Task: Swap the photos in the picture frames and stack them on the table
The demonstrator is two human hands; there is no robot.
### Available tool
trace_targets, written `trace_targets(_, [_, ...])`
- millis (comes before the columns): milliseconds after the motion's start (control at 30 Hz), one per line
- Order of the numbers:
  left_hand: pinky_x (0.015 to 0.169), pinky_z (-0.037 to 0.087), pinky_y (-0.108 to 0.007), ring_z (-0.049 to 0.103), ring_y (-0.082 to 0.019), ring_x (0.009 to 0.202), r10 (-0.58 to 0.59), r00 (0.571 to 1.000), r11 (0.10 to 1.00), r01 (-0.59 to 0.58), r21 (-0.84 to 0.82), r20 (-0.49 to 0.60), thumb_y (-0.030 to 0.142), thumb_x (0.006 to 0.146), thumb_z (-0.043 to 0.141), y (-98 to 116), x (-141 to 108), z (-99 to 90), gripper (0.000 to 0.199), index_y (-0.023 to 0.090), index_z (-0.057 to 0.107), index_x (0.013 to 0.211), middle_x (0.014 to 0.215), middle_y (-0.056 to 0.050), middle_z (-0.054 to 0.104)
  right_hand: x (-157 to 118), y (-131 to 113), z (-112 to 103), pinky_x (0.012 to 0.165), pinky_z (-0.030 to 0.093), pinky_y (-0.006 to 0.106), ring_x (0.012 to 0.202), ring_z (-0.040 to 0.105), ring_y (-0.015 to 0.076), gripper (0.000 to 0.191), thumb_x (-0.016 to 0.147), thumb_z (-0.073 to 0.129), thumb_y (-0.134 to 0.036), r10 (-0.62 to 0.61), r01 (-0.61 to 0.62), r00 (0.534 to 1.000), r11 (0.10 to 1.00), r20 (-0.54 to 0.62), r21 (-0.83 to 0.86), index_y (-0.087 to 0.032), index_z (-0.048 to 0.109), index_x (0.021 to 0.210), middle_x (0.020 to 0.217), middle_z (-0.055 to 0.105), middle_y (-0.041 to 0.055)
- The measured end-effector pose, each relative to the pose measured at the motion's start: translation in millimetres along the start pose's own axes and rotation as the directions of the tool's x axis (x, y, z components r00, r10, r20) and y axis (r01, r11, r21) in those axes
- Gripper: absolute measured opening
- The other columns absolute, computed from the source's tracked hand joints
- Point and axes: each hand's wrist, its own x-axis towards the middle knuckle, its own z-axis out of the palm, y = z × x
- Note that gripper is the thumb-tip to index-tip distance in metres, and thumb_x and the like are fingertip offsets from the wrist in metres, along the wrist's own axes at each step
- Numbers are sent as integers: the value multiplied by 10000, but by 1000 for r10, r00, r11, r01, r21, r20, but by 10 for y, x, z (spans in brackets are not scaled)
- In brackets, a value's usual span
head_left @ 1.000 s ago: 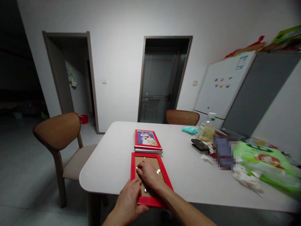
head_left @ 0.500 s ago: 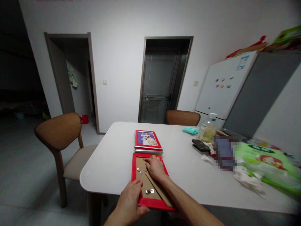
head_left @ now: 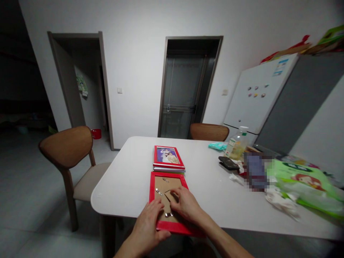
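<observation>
A red picture frame (head_left: 152, 188) lies face down at the near edge of the table, its brown backing board (head_left: 173, 180) upward. Small metal fittings (head_left: 158, 191) sit on the board, and a narrow stand flap runs under my right hand. My left hand (head_left: 147, 221) grips the frame's lower left side, fingers on top and thumb at the near edge. Over the middle of the backing is my right hand (head_left: 188, 205), its fingers bent in beside the flap; what they pinch is hidden. Just beyond lies a stack of frames, topped by a red-framed photo (head_left: 168, 156).
On the right of the white table (head_left: 123, 179) are a bottle (head_left: 236, 145), a black wallet-like item (head_left: 228, 163), a teal packet (head_left: 217, 146), crumpled tissue (head_left: 282, 204) and a green package (head_left: 309, 179). Wooden chairs stand at left (head_left: 67, 147) and behind (head_left: 209, 132).
My right hand has come back from the upper end of the backing to its middle, uncovering a metal fitting there. My left hand stays on the frame's lower left side.
</observation>
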Motion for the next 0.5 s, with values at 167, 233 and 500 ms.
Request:
trace_targets(167, [997,241,-365,285,-230,1203,-113,991,975,98,-200,-65,212,622,593,75,34,-103,666,130,333,1231,1329,-127,293,79,-47,-159,666,376,215,742,532,149,268,606,502,-224,-8,7,1000,999,27,36,-174,630,836,825,617,56])
trace_targets(233, [987,255,-357,325,-233,1180,-159,984,953,130,-275,-85,204,635,571,112,63,-147,644,112,336,1227,1296,-131,352,98,-82,-229,682,380,226,763,529,156,282,607,511,-241,3,-2,1000,1000,-6,28,-175,629,855,844,614,62])
trace_targets(500, [869,393,-352,499,-242,1019,-330,920,699,89,-710,-209,256,641,578,-18,185,-235,473,145,482,1091,1129,-88,535,92,-463,-219,732,393,260,822,511,169,305,657,512,-287,-92,114,989,973,-119,198,-181,600,929,877,580,59])
